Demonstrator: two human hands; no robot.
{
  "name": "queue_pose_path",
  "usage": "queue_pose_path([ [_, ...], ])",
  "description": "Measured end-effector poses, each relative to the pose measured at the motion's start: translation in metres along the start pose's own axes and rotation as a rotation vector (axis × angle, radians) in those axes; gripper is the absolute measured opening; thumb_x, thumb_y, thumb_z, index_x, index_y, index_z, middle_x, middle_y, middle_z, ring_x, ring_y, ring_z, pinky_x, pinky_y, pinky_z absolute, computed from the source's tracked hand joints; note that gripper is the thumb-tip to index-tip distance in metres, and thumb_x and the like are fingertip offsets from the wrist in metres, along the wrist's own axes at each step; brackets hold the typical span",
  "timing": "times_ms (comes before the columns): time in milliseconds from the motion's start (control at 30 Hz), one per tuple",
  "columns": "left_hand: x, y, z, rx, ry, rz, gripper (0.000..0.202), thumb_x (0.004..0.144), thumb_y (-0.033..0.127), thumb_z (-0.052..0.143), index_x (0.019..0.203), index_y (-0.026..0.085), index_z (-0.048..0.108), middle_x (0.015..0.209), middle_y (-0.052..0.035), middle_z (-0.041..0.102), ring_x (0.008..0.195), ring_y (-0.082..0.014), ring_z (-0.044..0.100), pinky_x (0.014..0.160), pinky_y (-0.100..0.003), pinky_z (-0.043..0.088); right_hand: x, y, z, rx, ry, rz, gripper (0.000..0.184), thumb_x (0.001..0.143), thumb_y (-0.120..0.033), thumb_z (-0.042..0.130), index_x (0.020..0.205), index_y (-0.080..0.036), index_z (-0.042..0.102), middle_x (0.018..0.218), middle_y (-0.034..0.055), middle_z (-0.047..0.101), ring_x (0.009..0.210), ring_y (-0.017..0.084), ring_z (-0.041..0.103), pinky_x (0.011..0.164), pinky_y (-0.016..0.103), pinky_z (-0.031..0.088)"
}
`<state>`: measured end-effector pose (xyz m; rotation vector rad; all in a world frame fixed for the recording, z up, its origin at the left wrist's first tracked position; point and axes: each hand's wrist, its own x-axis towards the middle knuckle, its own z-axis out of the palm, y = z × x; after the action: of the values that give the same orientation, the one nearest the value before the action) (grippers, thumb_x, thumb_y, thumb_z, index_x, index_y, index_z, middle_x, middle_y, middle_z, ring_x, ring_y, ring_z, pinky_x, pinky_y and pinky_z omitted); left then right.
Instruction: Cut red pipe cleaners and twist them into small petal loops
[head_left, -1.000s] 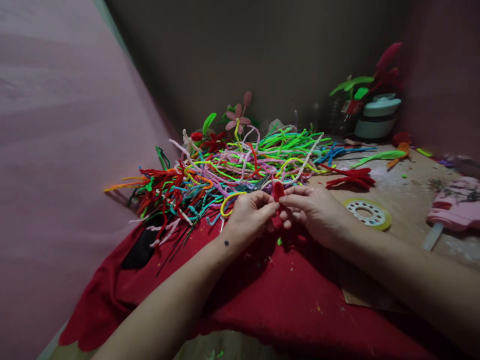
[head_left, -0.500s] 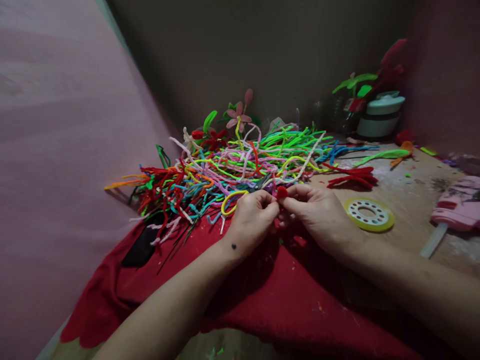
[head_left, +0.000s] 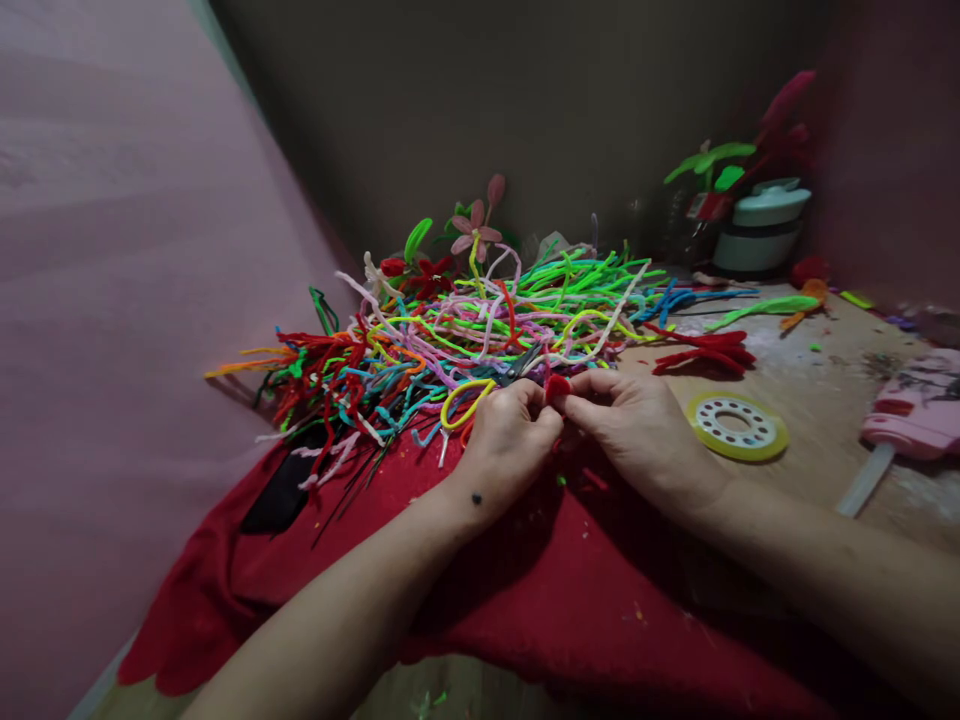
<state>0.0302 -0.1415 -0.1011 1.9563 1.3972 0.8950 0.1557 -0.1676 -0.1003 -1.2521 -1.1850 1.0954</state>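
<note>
Along the left, a broad pink surface point(head_left: 112, 250), smooth and out of focus. Across the near edge, a red felt cloth point(head_left: 525, 600), matte, wrinkled, flecked with lint and tiny clippings. Beyond it to the right, a bare wooden tabletop point(head_left: 817, 390), pale and scuffed.

Heaped at the far side of the cloth, a tangled pile of pipe cleaners point(head_left: 465, 320): thin fuzzy wires, bent and crossing, in neon green, pink, red, blue, orange and white.

Just in front of the pile, over the cloth, left hand point(head_left: 510, 445) and right hand point(head_left: 637, 425), fingertips meeting. Fingers of both curled in, thumb and forefinger of each pinched on a red pipe-cleaner piece point(head_left: 556, 386).

At the far right, a pink glue gun point(head_left: 911, 420) of glossy plastic, lying on the wood. In the back corner, a round white pot point(head_left: 761, 235) under a pale teal lid.

Right of the right hand, flat on the wood, a yellow-green tape ring point(head_left: 737, 426), its white hub pierced by small holes. Behind that, a short bundle of red stems point(head_left: 701, 352), plush, lying side by side. Behind the pile, a pink flower point(head_left: 476, 228) of looped petals. By the left knuckles, a yellow loop point(head_left: 465, 400), oval.

Smallest of all, the red pipe-cleaner piece: a fuzzy rounded fold, standing up between the two pinches, at the near edge of the pile.
</note>
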Motion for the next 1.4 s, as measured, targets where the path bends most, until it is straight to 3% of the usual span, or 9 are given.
queue_pose_path([
  [333, -0.002, 0.001, 0.001, -0.042, -0.007, -0.009, 0.008, 0.066, 0.020, 0.051, 0.061, 0.015, 0.054, 0.054, 0.0020, 0.051, 0.048, -0.0077, 0.043, 0.045, -0.019, 0.032, 0.002, 0.006, 0.000, -0.054, -0.007, -0.077, 0.005, 0.070, -0.019, 0.056, 0.068, -0.017, 0.060, 0.057, -0.0026, 0.057, 0.049, 0.009, 0.050, 0.046, 0.019, 0.040],
  [700, -0.005, 0.009, 0.001, -0.151, -0.095, -0.159, 0.004, 0.069, 0.019, 0.049, 0.065, 0.018, 0.050, 0.043, 0.0042, 0.052, 0.032, -0.0086, 0.046, 0.033, -0.018, 0.032, 0.004, 0.007, 0.000, -0.135, -0.008, -0.044, 0.003, 0.067, -0.017, 0.052, 0.064, -0.019, 0.052, 0.051, -0.0024, 0.055, 0.045, 0.011, 0.051, 0.043, 0.021, 0.039],
  [767, -0.005, 0.006, 0.002, -0.095, -0.086, -0.112, 0.005, 0.071, 0.020, 0.049, 0.066, 0.018, 0.051, 0.047, 0.0027, 0.055, 0.035, -0.0096, 0.049, 0.035, -0.018, 0.034, 0.005, 0.009, -0.001, -0.206, 0.007, -0.077, 0.004, 0.067, -0.018, 0.052, 0.064, -0.019, 0.052, 0.052, -0.0017, 0.055, 0.047, 0.011, 0.050, 0.044, 0.022, 0.038],
  [933, -0.004, -0.001, 0.002, 0.229, 0.038, 0.182, 0.010, 0.075, 0.019, 0.048, 0.069, 0.018, 0.055, 0.060, -0.0017, 0.061, 0.052, -0.0118, 0.056, 0.050, -0.021, 0.039, 0.007, 0.009, -0.003, -0.329, 0.029, -0.100, 0.006, 0.068, -0.018, 0.051, 0.063, -0.018, 0.053, 0.054, -0.0020, 0.054, 0.046, 0.010, 0.047, 0.045, 0.022, 0.035],
  [1033, -0.003, -0.001, 0.002, 0.245, 0.070, 0.233, 0.009, 0.076, 0.019, 0.049, 0.069, 0.018, 0.056, 0.061, -0.0018, 0.061, 0.055, -0.0124, 0.056, 0.052, -0.022, 0.039, 0.006, 0.009, -0.004, -0.310, 0.024, -0.088, 0.006, 0.069, -0.018, 0.052, 0.064, -0.017, 0.055, 0.054, -0.0015, 0.055, 0.046, 0.010, 0.048, 0.045, 0.022, 0.036],
  [1233, -0.001, 0.003, -0.001, -0.011, -0.107, -0.018, 0.005, 0.072, 0.020, 0.050, 0.066, 0.020, 0.049, 0.047, 0.0033, 0.052, 0.036, -0.0103, 0.048, 0.036, -0.019, 0.032, 0.005, 0.008, -0.001, -0.191, -0.010, 0.001, 0.007, 0.068, -0.016, 0.054, 0.061, -0.018, 0.054, 0.051, -0.0011, 0.057, 0.044, 0.011, 0.053, 0.043, 0.022, 0.041],
  [1400, 0.002, 0.003, -0.011, -0.226, -0.406, -0.210, 0.006, 0.069, 0.018, 0.045, 0.063, 0.019, 0.045, 0.042, 0.0049, 0.049, 0.028, -0.0099, 0.044, 0.028, -0.018, 0.031, 0.003, 0.000, 0.002, -0.036, -0.098, 0.130, 0.012, 0.068, -0.009, 0.052, 0.061, -0.018, 0.051, 0.050, -0.0007, 0.060, 0.044, 0.012, 0.057, 0.042, 0.020, 0.044],
])
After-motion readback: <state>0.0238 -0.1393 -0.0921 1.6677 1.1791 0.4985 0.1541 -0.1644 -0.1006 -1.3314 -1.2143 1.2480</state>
